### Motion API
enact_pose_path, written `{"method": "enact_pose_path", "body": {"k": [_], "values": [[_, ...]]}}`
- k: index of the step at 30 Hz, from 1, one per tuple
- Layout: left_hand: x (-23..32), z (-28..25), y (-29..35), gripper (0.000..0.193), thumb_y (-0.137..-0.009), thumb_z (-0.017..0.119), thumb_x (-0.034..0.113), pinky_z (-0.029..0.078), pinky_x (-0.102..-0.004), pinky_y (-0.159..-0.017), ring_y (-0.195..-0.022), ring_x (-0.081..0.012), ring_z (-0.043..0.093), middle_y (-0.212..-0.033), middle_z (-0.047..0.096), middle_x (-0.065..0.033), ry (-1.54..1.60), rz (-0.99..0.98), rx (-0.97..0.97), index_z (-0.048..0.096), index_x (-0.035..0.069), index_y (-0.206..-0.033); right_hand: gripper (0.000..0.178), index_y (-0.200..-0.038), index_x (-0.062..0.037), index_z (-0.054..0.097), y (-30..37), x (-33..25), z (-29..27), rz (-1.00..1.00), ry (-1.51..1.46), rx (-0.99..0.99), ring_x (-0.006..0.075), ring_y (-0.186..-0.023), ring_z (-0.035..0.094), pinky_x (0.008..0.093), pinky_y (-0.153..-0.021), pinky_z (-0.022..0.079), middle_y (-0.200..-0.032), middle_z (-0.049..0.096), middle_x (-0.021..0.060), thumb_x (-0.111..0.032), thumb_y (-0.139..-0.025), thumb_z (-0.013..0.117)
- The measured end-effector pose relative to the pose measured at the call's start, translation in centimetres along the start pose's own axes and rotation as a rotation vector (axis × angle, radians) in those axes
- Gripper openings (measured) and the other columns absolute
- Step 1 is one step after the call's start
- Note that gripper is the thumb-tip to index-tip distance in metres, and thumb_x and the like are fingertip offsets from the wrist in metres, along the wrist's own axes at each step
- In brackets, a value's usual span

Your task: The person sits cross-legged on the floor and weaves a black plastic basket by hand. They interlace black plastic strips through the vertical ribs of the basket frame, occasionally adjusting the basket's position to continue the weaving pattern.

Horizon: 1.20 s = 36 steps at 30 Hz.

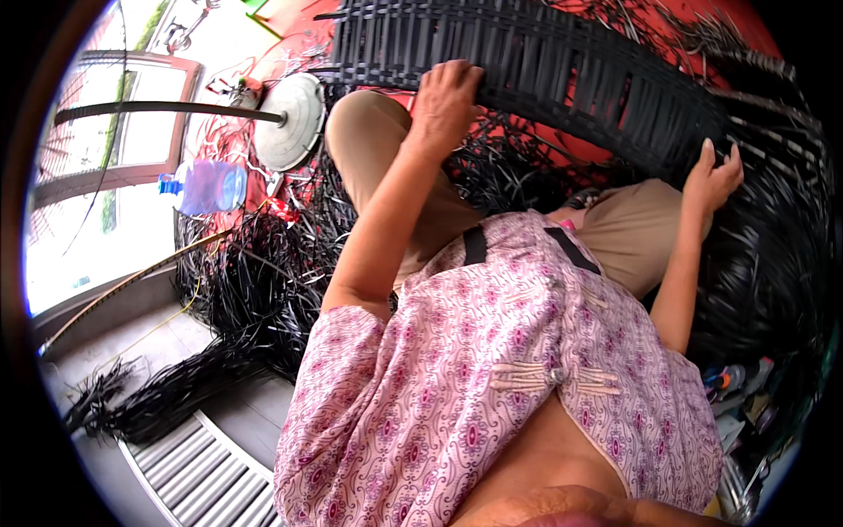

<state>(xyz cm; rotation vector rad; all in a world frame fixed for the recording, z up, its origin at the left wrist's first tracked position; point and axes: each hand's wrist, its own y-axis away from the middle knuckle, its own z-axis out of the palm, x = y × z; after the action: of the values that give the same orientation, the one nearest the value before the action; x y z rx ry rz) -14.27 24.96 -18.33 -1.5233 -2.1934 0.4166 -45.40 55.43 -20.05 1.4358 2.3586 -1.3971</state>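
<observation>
A long black woven strip panel [562, 75] slants across the top of the view, made of flat dark strands woven between upright ones. My left hand [446, 101] is closed over its near edge, left of the middle, fingers curled onto the weave. At the panel's right end is my right hand [713, 180], thumb and fingers apart and pointing up, with nothing visible between them. Whether its fingertips touch the weave I cannot tell. Loose black strands [518, 171] lie beneath the panel, between my knees.
A big heap of black strands [764, 263] lies at the right, another [281, 263] at the left. A round grey fan base [290, 121] with its pole and a clear blue plastic bottle [211, 186] are at the left. A slatted white rack [206, 474] is at lower left.
</observation>
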Motion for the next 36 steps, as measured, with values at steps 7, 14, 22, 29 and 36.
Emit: {"method": "enact_pose_path", "body": {"k": [7,14,22,29,36], "values": [[-1.1,-0.3,0.0,0.05,-0.068,0.077,0.01,0.045,-0.0399,-0.094,-0.107,-0.0289,0.053,-0.11,0.058,-0.0074,-0.008,-0.006,-0.116,0.063,0.009,-0.116,0.048,-0.12,-0.0087,0.062,5.0,-15.0,-0.3,-0.634,-0.353,-0.422,0.0276,-0.107,0.057,0.0397,-0.091,0.046,-0.116,0.06,0.0078,-0.019,-0.077,0.08],[-2.9,-0.3,1.5,0.063,-0.068,0.076,0.007,0.043,-0.0411,-0.099,-0.115,-0.0309,0.052,-0.121,0.054,-0.0111,-0.087,-0.132,-0.005,0.054,0.008,-0.128,0.054,-0.121,-0.0114,0.061,8.1,-17.6,2.3,-0.726,-0.177,-0.529,0.0271,-0.106,0.053,0.0404,-0.093,0.043,-0.112,0.056,0.0054,-0.018,-0.072,0.082],[-6.6,-1.4,2.1,0.028,-0.075,0.069,0.009,0.047,-0.0413,-0.087,-0.102,-0.0294,0.056,-0.103,0.056,-0.0098,-0.176,-0.15,-0.055,0.059,0.007,-0.101,0.052,-0.119,-0.011,0.061,8.3,-17.3,3.0,-0.774,-0.231,-0.468,0.0251,-0.097,0.053,0.04,-0.087,0.044,-0.106,0.054,0.004,-0.018,-0.072,0.082],[-12.1,-3.5,2.3,0.052,-0.065,0.084,0.014,0.048,-0.0414,-0.089,-0.106,-0.0304,0.056,-0.108,0.055,-0.0093,-0.253,-0.14,-0.127,0.058,0.01,-0.11,0.058,-0.124,-0.0142,0.06,8.7,-16.3,2.6,-0.741,-0.245,-0.445,0.0244,-0.103,0.053,0.04,-0.089,0.043,-0.11,0.054,0.0038,-0.02,-0.071,0.083],[-13.4,-4.9,1.3,0.045,-0.069,0.08,0.012,0.05,-0.0406,-0.089,-0.105,-0.03,0.057,-0.106,0.058,-0.0076,-0.22,0.012,-0.259,0.059,0.01,-0.108,0.054,-0.12,-0.0157,0.062,8.9,-16.6,3.9,-0.707,-0.2,-0.432,0.0244,-0.104,0.053,0.0403,-0.089,0.041,-0.11,0.055,0.0024,-0.019,-0.071,0.082]]}}
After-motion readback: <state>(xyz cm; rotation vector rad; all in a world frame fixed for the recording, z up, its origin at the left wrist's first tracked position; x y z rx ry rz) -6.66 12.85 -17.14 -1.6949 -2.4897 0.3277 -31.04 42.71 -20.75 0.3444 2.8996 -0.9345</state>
